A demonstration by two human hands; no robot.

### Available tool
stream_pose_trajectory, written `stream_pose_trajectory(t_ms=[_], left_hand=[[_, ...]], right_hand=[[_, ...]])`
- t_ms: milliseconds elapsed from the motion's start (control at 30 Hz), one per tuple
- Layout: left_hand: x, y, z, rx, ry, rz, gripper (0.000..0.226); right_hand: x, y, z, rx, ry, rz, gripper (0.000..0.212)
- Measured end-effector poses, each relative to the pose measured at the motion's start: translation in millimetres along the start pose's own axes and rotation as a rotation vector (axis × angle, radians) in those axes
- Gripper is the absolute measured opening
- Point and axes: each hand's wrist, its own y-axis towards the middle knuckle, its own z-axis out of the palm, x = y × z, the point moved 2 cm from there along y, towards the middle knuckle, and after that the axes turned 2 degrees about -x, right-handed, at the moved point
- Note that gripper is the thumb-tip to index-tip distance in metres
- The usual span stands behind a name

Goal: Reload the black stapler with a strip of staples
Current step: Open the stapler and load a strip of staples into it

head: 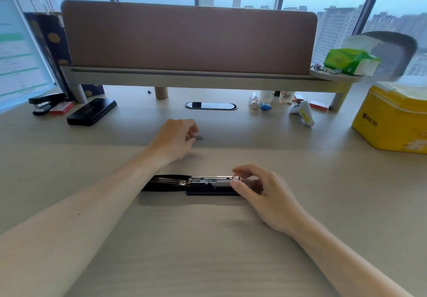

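Observation:
The black stapler [184, 184] lies on the desk in front of me, swung wide open, its black lid flat to the left and its silver staple channel facing up. My right hand [258, 188] pinches the right end of that channel between thumb and fingers. Farther back, my left hand [175, 138] rests on the desk with its fingertips curled at a small grey strip of staples [199, 137]. The strip lies on the desk; whether the fingers grip it is unclear.
A second black stapler [45, 102], a red staple box [61, 108] and a black case [92, 111] sit at the back left. A yellow tin [392, 121] stands at the right, a white controller [302, 112] and small bottles under the desk shelf [184, 79].

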Motion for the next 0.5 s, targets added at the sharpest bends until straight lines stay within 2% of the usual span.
stream_pose_trajectory(t_ms=[100, 200, 267, 367, 500], left_hand=[[-25, -29, -19, -0.014, -0.119, 0.184, 0.018], [-41, -56, -29, -0.003, -0.154, 0.33, 0.017], [-47, -66, -33, -0.019, -0.19, 0.355, 0.018], [-56, -73, -36, -0.048, -0.217, 0.413, 0.019], [-59, -76, -35, -0.067, -0.179, 0.468, 0.016]], right_hand=[[2, 4, -4, -0.075, 0.104, 0.065, 0.015], [18, 19, -9, -0.149, 0.144, 0.077, 0.017], [34, 30, -12, -0.11, 0.191, 0.125, 0.028], [51, 37, -15, -0.029, 0.127, 0.176, 0.037], [59, 37, -13, 0.067, 0.315, 0.259, 0.028]])
